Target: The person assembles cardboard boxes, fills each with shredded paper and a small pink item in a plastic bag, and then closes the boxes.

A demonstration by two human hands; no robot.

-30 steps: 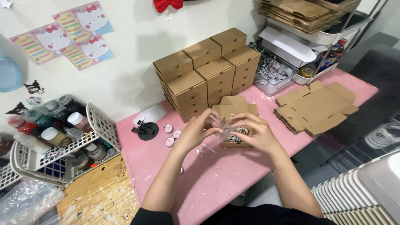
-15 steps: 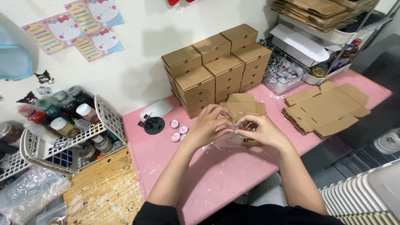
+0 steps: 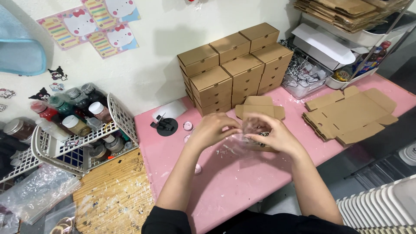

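My left hand (image 3: 213, 129) and my right hand (image 3: 272, 132) meet over the pink table (image 3: 225, 186), both gripping a small clear plastic bag (image 3: 242, 138) with something dark and speckled inside it. The fingers of both hands pinch the bag's top edge. Just behind the hands lies an open brown cardboard box (image 3: 259, 107) with its flaps spread. What is under my palms is hidden.
Stacked closed brown boxes (image 3: 234, 69) stand at the wall. Flat unfolded box blanks (image 3: 351, 115) lie on the right. A black round disc (image 3: 167, 126) and small pink caps (image 3: 188, 126) sit left. A white wire basket (image 3: 76, 136) of bottles stands far left, with a clear tray (image 3: 303, 76) behind.
My view has shifted slightly; both hands stay together on the clear bag, working its top edge, a bit nearer to me than a second ago.
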